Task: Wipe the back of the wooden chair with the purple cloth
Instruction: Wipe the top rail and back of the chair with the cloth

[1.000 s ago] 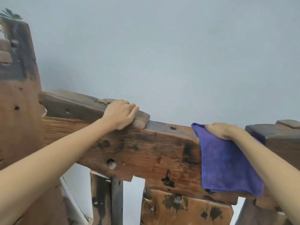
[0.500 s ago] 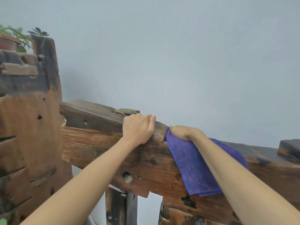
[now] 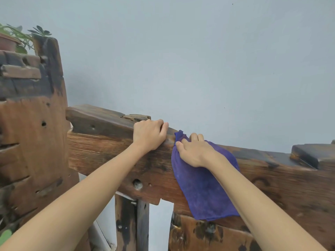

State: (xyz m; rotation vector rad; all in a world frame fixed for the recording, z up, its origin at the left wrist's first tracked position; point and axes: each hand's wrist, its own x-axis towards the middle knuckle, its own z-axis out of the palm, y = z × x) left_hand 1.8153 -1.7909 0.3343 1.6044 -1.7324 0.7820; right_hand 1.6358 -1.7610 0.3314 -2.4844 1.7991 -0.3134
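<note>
The chair's back is a thick, dark-stained wooden rail (image 3: 101,153) that slopes across the view, with slats below it. My left hand (image 3: 149,135) grips the rail's top edge, fingers curled over it. Just to its right, my right hand (image 3: 194,151) presses the purple cloth (image 3: 204,189) against the rail's top and front face. The cloth hangs down over the front of the rail, and its upper corner is bunched under my fingers.
A tall wooden post (image 3: 34,124) stands at the left, with a potted plant (image 3: 12,38) on top behind it. A raised wooden block (image 3: 311,154) sits on the rail at the far right. A plain grey wall (image 3: 199,60) lies behind.
My right hand has slid the cloth leftward along the rail until it lies beside my left hand, and it now sits more on the front face. The left hand kept its grip.
</note>
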